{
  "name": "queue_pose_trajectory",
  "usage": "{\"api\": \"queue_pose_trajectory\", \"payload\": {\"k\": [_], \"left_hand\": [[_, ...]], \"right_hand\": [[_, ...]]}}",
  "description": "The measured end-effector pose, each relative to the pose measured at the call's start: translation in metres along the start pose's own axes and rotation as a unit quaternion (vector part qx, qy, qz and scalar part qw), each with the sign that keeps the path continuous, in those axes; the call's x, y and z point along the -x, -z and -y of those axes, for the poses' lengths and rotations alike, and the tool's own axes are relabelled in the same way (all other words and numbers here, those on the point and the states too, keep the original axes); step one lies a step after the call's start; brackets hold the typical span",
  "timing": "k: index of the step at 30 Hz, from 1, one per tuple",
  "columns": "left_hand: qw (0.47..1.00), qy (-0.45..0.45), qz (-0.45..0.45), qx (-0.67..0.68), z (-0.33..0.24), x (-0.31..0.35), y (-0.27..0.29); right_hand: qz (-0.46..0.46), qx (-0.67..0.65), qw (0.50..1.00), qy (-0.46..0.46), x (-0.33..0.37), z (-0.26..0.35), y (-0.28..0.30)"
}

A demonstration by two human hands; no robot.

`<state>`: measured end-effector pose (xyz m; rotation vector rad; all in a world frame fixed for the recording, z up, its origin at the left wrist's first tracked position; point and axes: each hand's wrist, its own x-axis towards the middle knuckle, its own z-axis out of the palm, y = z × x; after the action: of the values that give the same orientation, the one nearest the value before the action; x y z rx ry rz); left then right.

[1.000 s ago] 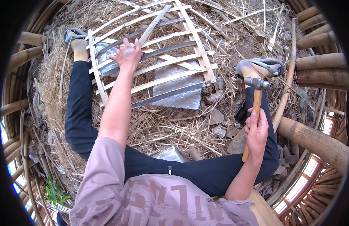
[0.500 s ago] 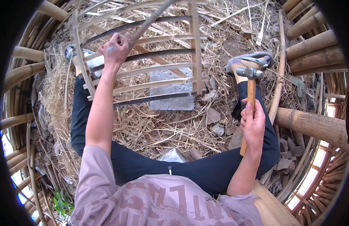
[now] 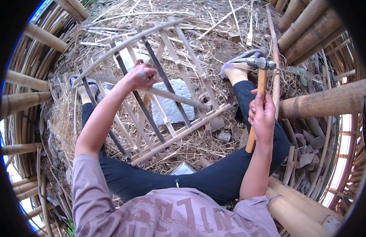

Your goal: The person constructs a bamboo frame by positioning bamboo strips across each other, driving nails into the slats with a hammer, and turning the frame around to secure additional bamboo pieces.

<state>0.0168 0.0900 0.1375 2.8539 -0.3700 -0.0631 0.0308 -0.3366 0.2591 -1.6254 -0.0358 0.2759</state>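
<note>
A slatted bamboo frame [image 3: 175, 60] with pale and dark slats lies aslant between my legs, over a grey block. A thicker round rod [image 3: 179, 98] crosses its middle. My left hand [image 3: 141, 76] is over the frame, its heel by this rod. Its fingers are loosely bent and apart, slightly blurred, and do not visibly wrap the rod. My right hand [image 3: 263, 114] grips a hammer [image 3: 262, 81] by its wooden handle. The hammer's metal head points up, near my right foot, away from the frame.
The grey stone block [image 3: 177, 89] shows through the slats. Straw and bamboo strips [image 3: 112, 29] litter the ground. Thick bamboo poles [image 3: 323, 99] jut in at the right, above broken stones [image 3: 307, 160]. A bamboo wall [image 3: 23, 79] curves along the left.
The slatted frame has turned clockwise, its rod now pointing toward the lower right. My left hand has moved slightly right and down, its fingers loosened. The hammer stays in my right hand.
</note>
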Motion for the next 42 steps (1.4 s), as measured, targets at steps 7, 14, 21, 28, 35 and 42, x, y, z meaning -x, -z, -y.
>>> {"api": "queue_pose_trajectory", "payload": {"k": [7,14,21,28,35,42], "left_hand": [[0.994,-0.101,0.020,0.021,-0.005,-0.046,-0.034],[0.982,-0.164,0.093,0.015,-0.022,-0.064,-0.058],[0.976,-0.177,0.101,0.079,-0.019,-0.001,-0.107],[0.985,-0.158,0.035,0.064,-0.013,0.057,-0.122],[0.974,-0.099,-0.173,-0.104,-0.048,0.029,-0.121],[0.953,0.286,-0.097,0.022,-0.097,0.029,-0.155]], "right_hand": [[0.013,-0.013,1.000,-0.020,-0.003,0.004,-0.002],[0.010,0.041,0.998,-0.040,-0.001,-0.004,-0.004],[0.040,0.089,0.993,-0.063,0.001,-0.011,-0.017],[0.067,0.148,0.985,-0.052,-0.005,-0.037,-0.030],[0.079,0.120,0.982,-0.126,-0.015,-0.051,-0.028],[0.125,0.068,0.966,-0.217,-0.029,-0.086,-0.065]]}}
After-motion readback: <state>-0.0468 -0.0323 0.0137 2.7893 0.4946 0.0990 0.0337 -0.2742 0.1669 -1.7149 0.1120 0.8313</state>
